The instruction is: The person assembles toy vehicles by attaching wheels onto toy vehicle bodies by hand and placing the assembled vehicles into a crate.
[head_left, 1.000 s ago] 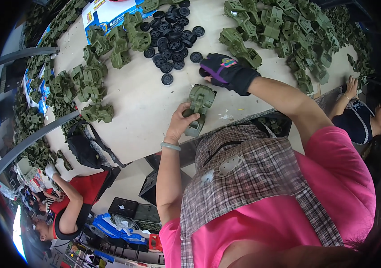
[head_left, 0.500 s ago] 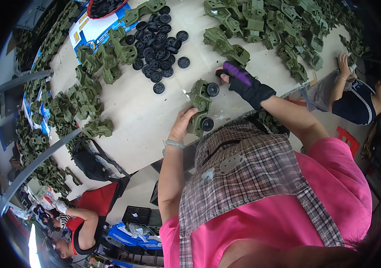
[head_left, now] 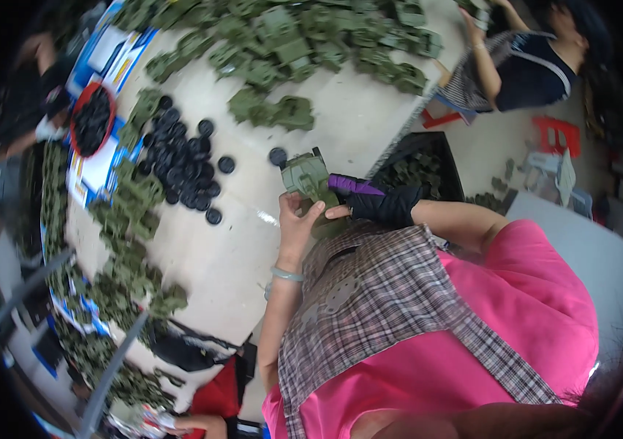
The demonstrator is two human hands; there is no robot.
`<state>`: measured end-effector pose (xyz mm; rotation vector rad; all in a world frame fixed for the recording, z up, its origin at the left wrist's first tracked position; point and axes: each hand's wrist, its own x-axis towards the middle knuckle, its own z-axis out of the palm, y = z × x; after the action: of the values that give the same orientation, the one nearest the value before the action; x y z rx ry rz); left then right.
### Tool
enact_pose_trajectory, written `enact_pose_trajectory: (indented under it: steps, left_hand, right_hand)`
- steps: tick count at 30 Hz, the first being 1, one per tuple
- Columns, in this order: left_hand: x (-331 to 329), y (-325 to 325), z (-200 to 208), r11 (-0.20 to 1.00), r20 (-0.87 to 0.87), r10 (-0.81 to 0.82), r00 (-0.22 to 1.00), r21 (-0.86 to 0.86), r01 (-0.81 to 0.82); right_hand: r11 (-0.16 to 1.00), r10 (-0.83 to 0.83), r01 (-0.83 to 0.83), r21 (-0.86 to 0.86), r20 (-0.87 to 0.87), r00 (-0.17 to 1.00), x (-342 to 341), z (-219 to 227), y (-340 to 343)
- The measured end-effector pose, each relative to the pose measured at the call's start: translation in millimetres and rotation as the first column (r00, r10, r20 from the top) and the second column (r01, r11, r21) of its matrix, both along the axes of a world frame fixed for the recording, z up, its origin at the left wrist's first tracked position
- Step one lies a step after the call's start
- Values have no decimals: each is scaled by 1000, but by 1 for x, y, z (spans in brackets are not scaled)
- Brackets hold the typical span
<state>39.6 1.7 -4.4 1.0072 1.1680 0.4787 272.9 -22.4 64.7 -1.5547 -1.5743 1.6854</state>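
Note:
A green plastic toy vehicle body is held near the table's front edge, just beyond my apron. My bare left hand grips its near left side, thumb and fingers closed on it. My right hand, in a black and purple fingerless glove, is closed at its right side, with a fingertip close to my left thumb. A black toy wheel shows just left of the body's far end; I cannot tell whether it is fitted. Another dark wheel edge shows at the far right corner. The body's underside is hidden.
A heap of black wheels lies to the left, beside rows of green vehicle bodies. More bodies cover the far side. A red-rimmed basket stands far left. A dark crate is at the right; a co-worker sits beyond.
The view has swung right. The vehicle body has been turned in my left hand, and my right hand has come from the table onto it.

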Motion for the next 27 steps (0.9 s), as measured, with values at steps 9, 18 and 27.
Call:
enact_pose_trajectory:
  steps: [9, 18, 27]
  left_hand:
    - [67, 14, 19, 901, 19, -431, 902, 57, 429]
    - [38, -1, -3, 810, 70, -566, 821, -138, 570]
    - [23, 1, -3, 820, -27, -545, 838, -226, 526]
  right_hand:
    - [545, -833, 516, -661, -497, 242, 107, -24, -137]
    - [78, -826, 910, -407, 484, 287, 172, -85, -297]
    - [-235, -574, 972, -25, 810, -118, 163, -76, -300]
